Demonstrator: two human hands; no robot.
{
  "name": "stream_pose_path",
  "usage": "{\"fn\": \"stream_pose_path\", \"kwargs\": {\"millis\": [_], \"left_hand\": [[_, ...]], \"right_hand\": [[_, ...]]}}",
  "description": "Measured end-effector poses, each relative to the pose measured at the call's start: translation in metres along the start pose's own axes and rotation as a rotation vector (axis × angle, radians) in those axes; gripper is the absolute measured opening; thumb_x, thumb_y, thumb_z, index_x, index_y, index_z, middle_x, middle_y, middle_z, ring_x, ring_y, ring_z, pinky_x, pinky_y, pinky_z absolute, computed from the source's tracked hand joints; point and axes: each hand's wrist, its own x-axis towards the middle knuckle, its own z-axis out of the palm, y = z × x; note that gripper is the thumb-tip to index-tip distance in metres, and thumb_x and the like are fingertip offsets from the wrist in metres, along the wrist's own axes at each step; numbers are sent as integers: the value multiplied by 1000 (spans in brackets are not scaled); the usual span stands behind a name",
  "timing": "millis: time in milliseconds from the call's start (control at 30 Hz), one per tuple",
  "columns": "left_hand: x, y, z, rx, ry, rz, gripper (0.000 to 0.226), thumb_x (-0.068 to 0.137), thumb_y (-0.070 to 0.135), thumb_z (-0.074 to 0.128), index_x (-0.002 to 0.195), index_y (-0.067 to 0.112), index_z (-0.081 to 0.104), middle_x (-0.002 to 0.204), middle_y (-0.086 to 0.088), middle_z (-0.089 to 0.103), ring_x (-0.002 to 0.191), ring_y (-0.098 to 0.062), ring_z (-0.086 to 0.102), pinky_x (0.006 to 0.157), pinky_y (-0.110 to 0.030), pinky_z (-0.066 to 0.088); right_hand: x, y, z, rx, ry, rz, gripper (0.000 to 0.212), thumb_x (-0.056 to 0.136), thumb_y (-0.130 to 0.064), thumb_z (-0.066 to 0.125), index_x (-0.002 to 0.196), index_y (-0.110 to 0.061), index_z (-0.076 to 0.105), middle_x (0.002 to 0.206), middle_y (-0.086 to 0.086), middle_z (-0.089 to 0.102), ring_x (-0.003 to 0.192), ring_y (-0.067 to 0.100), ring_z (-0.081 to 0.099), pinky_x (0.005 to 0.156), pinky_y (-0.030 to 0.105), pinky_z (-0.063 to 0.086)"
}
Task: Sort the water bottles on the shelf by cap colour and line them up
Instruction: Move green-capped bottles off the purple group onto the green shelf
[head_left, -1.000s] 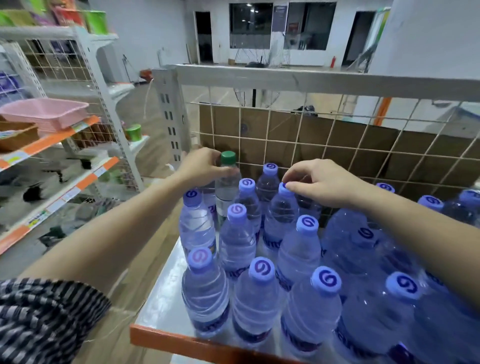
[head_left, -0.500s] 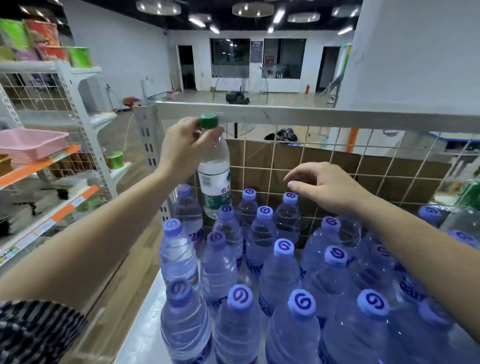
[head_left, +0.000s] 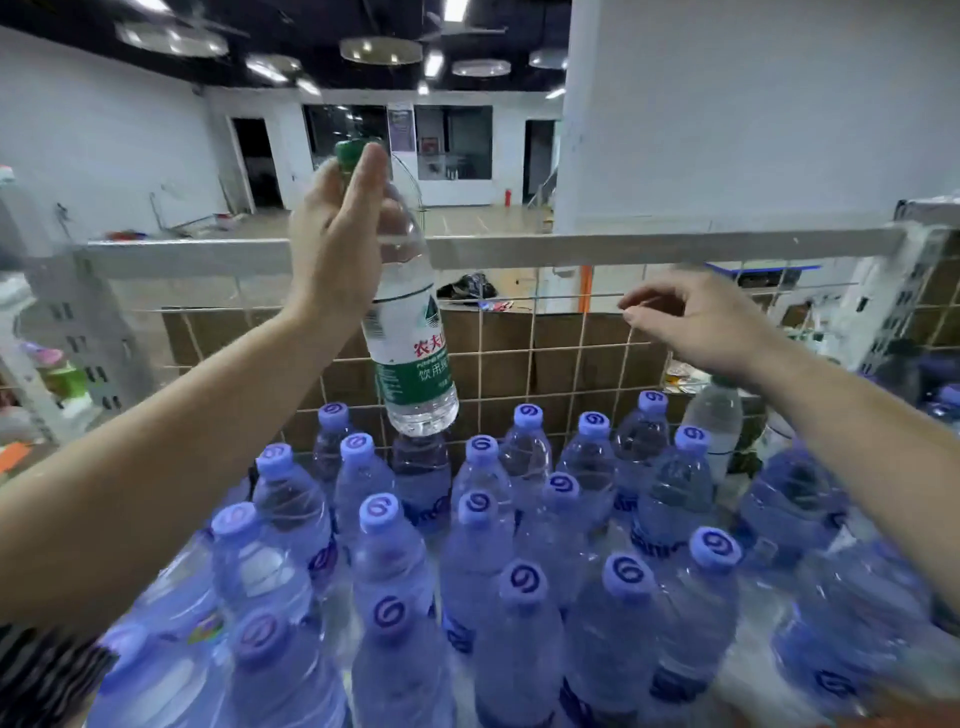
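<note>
While aloft, bottle (head_left: 410, 358) (in left hand (head_left: 337, 249))

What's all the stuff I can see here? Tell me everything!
green-capped bottle: one, clear with a green-and-white label, held in the air above the others
purple-capped bottles: more than fifteen, bluish-purple, standing crowded together in front
clear bottle: one, cap hidden, back right under the right arm
wire grid: one, pale, behind the bottles
cardboard: some, brown, behind the grid
left hand: grips the green-capped bottle's neck
right hand: holds nothing, fingers loosely curled
</note>
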Motion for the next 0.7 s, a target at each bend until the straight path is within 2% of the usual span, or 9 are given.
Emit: {"fn": "stream_pose_path", "kwargs": {"millis": [133, 200, 233, 300, 367, 467, 567, 633, 700], "left_hand": [[-8, 4, 65, -59, -47, -28, 19, 101, 31, 47, 90, 16, 50, 75, 1, 58, 62, -7, 61, 59, -27, 57], [-14, 5, 99, -75, -88, -37, 18, 101, 29, 47, 90, 16, 51, 75, 0, 59, 61, -8, 61, 58, -28, 56], [-17, 4, 114, -85, -110, -53, 18, 101, 29, 47, 90, 16, 51, 75, -2, 59, 60, -10, 61, 57, -28, 55], [-25, 0, 140, -93, -147, -85, 19, 101, 28, 48, 88, 15, 51, 75, -4, 61, 60, -12, 61, 56, -29, 54], [-33, -6, 162, -67, -171, -108, 21, 101, 29, 47, 87, 14, 51, 72, -1, 63, 59, -13, 62, 56, -28, 53], [-45, -14, 188, -27, -143, -140, 22, 99, 33, 48, 87, 15, 52, 75, -5, 62, 58, -12, 62, 55, -27, 51], [-58, -20, 206, -28, -107, -188, 21, 100, 30, 47, 90, 13, 52, 78, -8, 58, 58, -11, 61, 53, -26, 51], [-67, -23, 214, -30, -88, -223, 19, 101, 28, 46, 90, 13, 51, 75, -5, 56, 57, -8, 60, 50, -24, 50], [-74, -24, 220, 6, -87, -255, 19, 103, 26, 44, 89, 14, 50, 75, -4, 55, 58, -7, 60, 51, -25, 52]], "right_hand": [[-5, 45, -32, -60, -49, 52, 14, 91, -20, 64, 103, -16, 71, 92, 4, 68, 74, 7, 58, 72, 25, 42], [-1, 74, -44, -70, -112, 90, 19, 90, -22, 66, 106, -13, 70, 98, 7, 69, 86, 16, 63, 82, 29, 50], [2, 88, -49, -60, -151, 116, 24, 89, -24, 68, 109, -12, 68, 102, 9, 69, 93, 22, 64, 89, 36, 51], [6, 115, -53, -79, -235, 164, 39, 86, -29, 72, 119, -10, 62, 109, 10, 66, 102, 27, 62, 96, 43, 49], [8, 137, -53, -118, -339, 196, 55, 82, -37, 75, 127, -11, 57, 115, 9, 64, 105, 26, 61, 97, 43, 48], [11, 161, -45, -114, -488, 186, 62, 78, -40, 77, 129, -12, 56, 122, 7, 63, 110, 25, 60, 99, 41, 47], [16, 177, -34, -172, -582, 118, 60, 78, -47, 76, 125, -14, 58, 122, 2, 62, 109, 23, 58, 95, 36, 47], [19, 182, -30, -153, -613, 97, 44, 82, -42, 74, 114, -16, 59, 109, 0, 60, 100, 19, 56, 85, 29, 44], [22, 186, -28, -89, -638, 100, 29, 84, -39, 72, 103, -22, 58, 103, -1, 61, 96, 18, 56, 82, 30, 42]]}}
